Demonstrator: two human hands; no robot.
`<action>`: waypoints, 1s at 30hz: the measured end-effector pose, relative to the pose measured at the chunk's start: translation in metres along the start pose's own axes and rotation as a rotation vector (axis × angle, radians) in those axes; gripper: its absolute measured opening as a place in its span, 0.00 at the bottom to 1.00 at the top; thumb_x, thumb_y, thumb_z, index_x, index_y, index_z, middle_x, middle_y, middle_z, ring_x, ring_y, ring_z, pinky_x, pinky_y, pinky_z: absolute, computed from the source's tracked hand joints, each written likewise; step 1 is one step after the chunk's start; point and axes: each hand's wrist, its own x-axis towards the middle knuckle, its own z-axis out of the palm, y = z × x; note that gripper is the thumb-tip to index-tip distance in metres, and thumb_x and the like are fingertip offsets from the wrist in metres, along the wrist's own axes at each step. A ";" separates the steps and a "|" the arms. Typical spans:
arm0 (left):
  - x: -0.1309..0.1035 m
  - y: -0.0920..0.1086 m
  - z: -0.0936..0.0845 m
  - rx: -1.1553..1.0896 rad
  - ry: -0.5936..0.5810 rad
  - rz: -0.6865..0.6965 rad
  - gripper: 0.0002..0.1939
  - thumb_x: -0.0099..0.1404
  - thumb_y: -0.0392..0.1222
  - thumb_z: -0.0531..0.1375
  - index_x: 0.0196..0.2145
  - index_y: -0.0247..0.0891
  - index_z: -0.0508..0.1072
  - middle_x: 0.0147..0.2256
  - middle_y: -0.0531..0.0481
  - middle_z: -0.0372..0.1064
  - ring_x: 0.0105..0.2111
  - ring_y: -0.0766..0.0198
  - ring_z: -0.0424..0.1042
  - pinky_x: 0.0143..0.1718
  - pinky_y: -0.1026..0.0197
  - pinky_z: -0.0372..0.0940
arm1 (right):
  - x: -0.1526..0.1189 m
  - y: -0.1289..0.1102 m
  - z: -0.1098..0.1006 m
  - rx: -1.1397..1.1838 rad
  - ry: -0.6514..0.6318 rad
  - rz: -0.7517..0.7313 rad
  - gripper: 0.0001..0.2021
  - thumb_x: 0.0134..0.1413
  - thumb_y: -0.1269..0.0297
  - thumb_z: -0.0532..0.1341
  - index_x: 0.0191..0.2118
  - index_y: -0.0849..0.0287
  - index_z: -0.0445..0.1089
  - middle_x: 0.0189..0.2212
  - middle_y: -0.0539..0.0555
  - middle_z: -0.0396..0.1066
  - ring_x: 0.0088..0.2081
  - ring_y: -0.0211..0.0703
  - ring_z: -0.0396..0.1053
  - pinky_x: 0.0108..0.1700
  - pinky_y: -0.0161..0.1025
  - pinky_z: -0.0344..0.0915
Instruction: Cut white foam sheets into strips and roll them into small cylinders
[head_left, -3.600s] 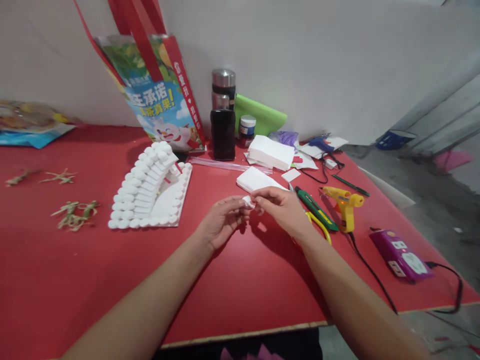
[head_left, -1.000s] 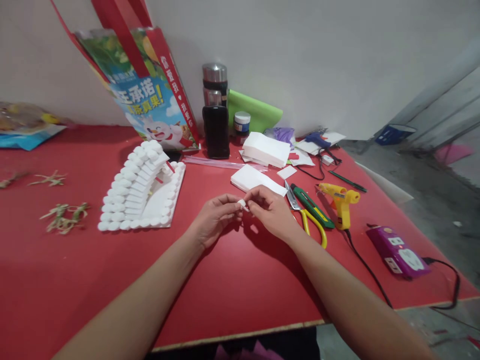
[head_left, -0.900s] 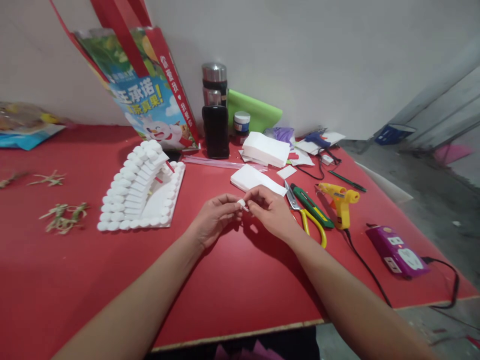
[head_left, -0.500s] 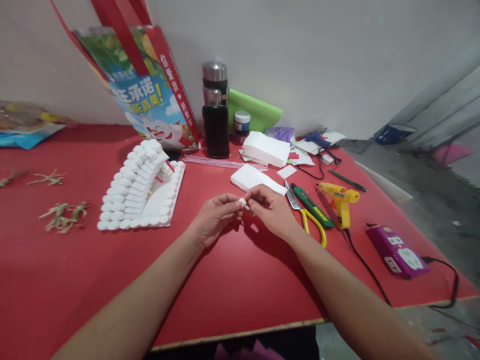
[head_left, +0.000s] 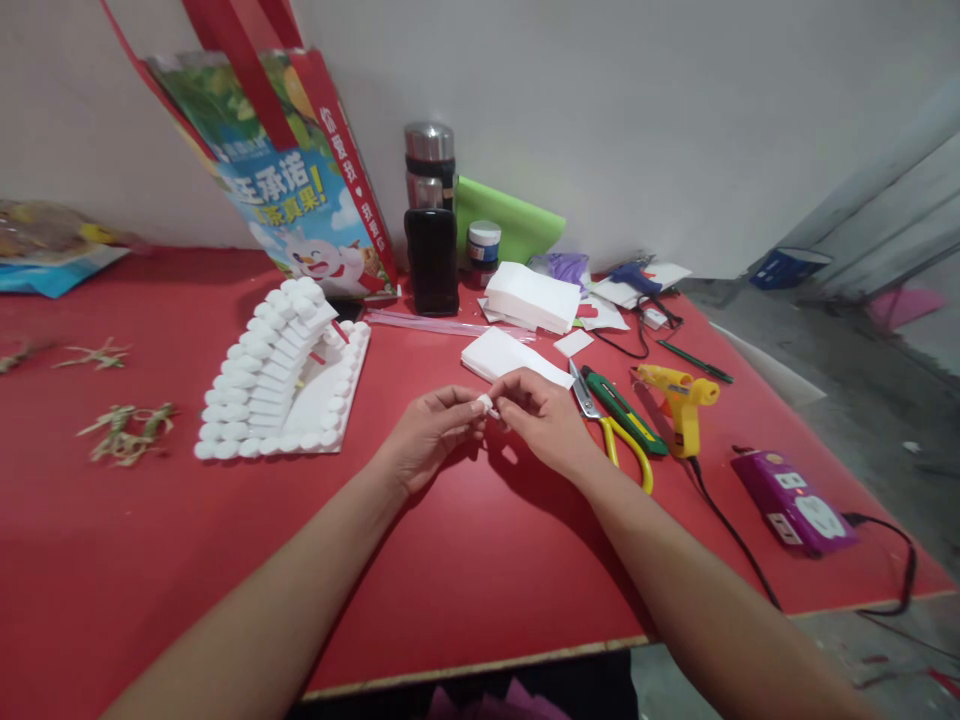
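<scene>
- White piece [head_left: 485,402]: we find it above the worktop [head_left: 480,580], directly between left hand [head_left: 433,432] and right hand [head_left: 544,415], equally near
- Both hands: narrow, pinching it from opposite sides
- Long axis: we cannot tell

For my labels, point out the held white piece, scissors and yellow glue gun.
White piece [head_left: 485,402], head view: its exposed top.
Scissors [head_left: 605,427], head view: yellow handles' upper end.
Yellow glue gun [head_left: 684,402], head view: mid-body.

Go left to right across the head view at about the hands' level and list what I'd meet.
Knotted straw figures → white stepped model → left hand → small white piece → right hand → yellow-handled scissors → yellow glue gun → purple power strip.
</scene>
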 end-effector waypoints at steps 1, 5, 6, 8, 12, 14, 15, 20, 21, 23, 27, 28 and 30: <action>0.000 0.000 0.000 -0.003 -0.005 0.004 0.20 0.50 0.46 0.79 0.34 0.33 0.77 0.28 0.48 0.74 0.26 0.65 0.73 0.25 0.64 0.69 | 0.000 0.000 0.000 0.003 0.002 -0.001 0.03 0.57 0.68 0.60 0.37 0.55 0.71 0.29 0.48 0.73 0.28 0.37 0.69 0.33 0.38 0.66; 0.000 -0.001 0.000 -0.018 -0.015 0.013 0.20 0.50 0.45 0.79 0.34 0.33 0.77 0.28 0.49 0.74 0.26 0.66 0.73 0.26 0.64 0.68 | 0.001 0.000 0.000 0.021 0.010 -0.009 0.03 0.56 0.68 0.61 0.37 0.55 0.72 0.30 0.48 0.74 0.29 0.37 0.70 0.34 0.38 0.67; 0.000 -0.001 0.000 -0.022 -0.015 0.014 0.20 0.50 0.45 0.79 0.35 0.33 0.77 0.28 0.49 0.74 0.26 0.65 0.73 0.26 0.64 0.68 | 0.001 0.000 0.000 0.023 0.010 -0.008 0.03 0.56 0.68 0.61 0.37 0.55 0.72 0.30 0.48 0.74 0.29 0.37 0.70 0.34 0.38 0.67; 0.000 -0.001 0.000 -0.031 -0.016 0.015 0.20 0.50 0.45 0.79 0.35 0.34 0.77 0.28 0.49 0.74 0.26 0.66 0.73 0.26 0.64 0.68 | 0.001 -0.001 0.000 0.027 0.010 -0.003 0.03 0.57 0.68 0.61 0.37 0.55 0.72 0.30 0.48 0.74 0.29 0.37 0.70 0.34 0.38 0.67; 0.000 -0.002 -0.001 -0.044 -0.021 0.020 0.20 0.51 0.44 0.79 0.35 0.34 0.77 0.28 0.49 0.75 0.26 0.66 0.73 0.28 0.64 0.69 | 0.000 -0.001 0.000 0.028 0.009 0.005 0.03 0.57 0.68 0.61 0.37 0.55 0.72 0.31 0.48 0.74 0.29 0.38 0.70 0.34 0.38 0.68; 0.000 -0.002 -0.002 -0.047 -0.027 0.023 0.19 0.51 0.44 0.78 0.35 0.35 0.77 0.28 0.50 0.75 0.26 0.66 0.73 0.27 0.64 0.68 | 0.000 -0.001 0.000 0.023 0.007 0.007 0.03 0.57 0.67 0.61 0.37 0.55 0.72 0.31 0.48 0.74 0.29 0.38 0.70 0.34 0.39 0.67; 0.000 -0.002 -0.002 -0.048 -0.030 0.023 0.19 0.52 0.44 0.78 0.35 0.35 0.77 0.28 0.50 0.75 0.26 0.66 0.73 0.27 0.64 0.68 | 0.000 -0.002 0.000 0.020 0.007 0.008 0.03 0.58 0.67 0.61 0.37 0.55 0.72 0.31 0.48 0.74 0.28 0.38 0.70 0.34 0.39 0.67; 0.000 -0.003 -0.001 -0.036 -0.054 0.038 0.20 0.53 0.45 0.78 0.37 0.36 0.76 0.29 0.50 0.74 0.26 0.65 0.73 0.27 0.63 0.69 | 0.000 -0.002 0.000 0.009 0.006 0.010 0.04 0.58 0.67 0.61 0.37 0.55 0.73 0.31 0.48 0.74 0.28 0.38 0.70 0.34 0.38 0.67; 0.000 -0.003 -0.001 -0.033 -0.057 0.041 0.20 0.53 0.46 0.78 0.37 0.36 0.76 0.29 0.51 0.74 0.26 0.65 0.73 0.27 0.63 0.69 | 0.000 -0.002 0.000 0.011 0.006 0.012 0.04 0.58 0.67 0.61 0.38 0.55 0.73 0.31 0.48 0.75 0.29 0.38 0.70 0.34 0.38 0.68; 0.000 -0.003 -0.002 -0.030 -0.063 0.045 0.20 0.54 0.46 0.77 0.38 0.36 0.76 0.29 0.51 0.74 0.26 0.65 0.73 0.27 0.63 0.69 | 0.000 -0.002 0.000 0.016 0.006 0.017 0.04 0.58 0.67 0.61 0.38 0.55 0.73 0.32 0.48 0.75 0.29 0.38 0.71 0.35 0.38 0.68; 0.002 -0.005 -0.004 -0.022 -0.077 0.055 0.19 0.55 0.47 0.77 0.38 0.36 0.77 0.29 0.51 0.73 0.27 0.65 0.73 0.27 0.63 0.69 | 0.000 -0.002 0.000 0.034 0.005 0.019 0.04 0.57 0.67 0.61 0.38 0.55 0.73 0.32 0.49 0.76 0.30 0.38 0.72 0.35 0.38 0.69; 0.002 -0.005 -0.004 -0.019 -0.080 0.059 0.19 0.56 0.47 0.76 0.38 0.36 0.77 0.29 0.51 0.73 0.27 0.65 0.73 0.27 0.63 0.69 | 0.000 -0.003 0.000 0.039 0.003 0.018 0.04 0.57 0.67 0.61 0.38 0.55 0.73 0.32 0.49 0.76 0.30 0.38 0.72 0.35 0.38 0.69; 0.002 -0.005 -0.004 -0.013 -0.085 0.065 0.19 0.56 0.48 0.76 0.38 0.35 0.77 0.29 0.51 0.73 0.27 0.65 0.73 0.27 0.63 0.68 | 0.000 -0.003 0.000 0.043 0.004 0.016 0.04 0.57 0.67 0.61 0.38 0.55 0.72 0.32 0.49 0.75 0.30 0.38 0.72 0.35 0.38 0.69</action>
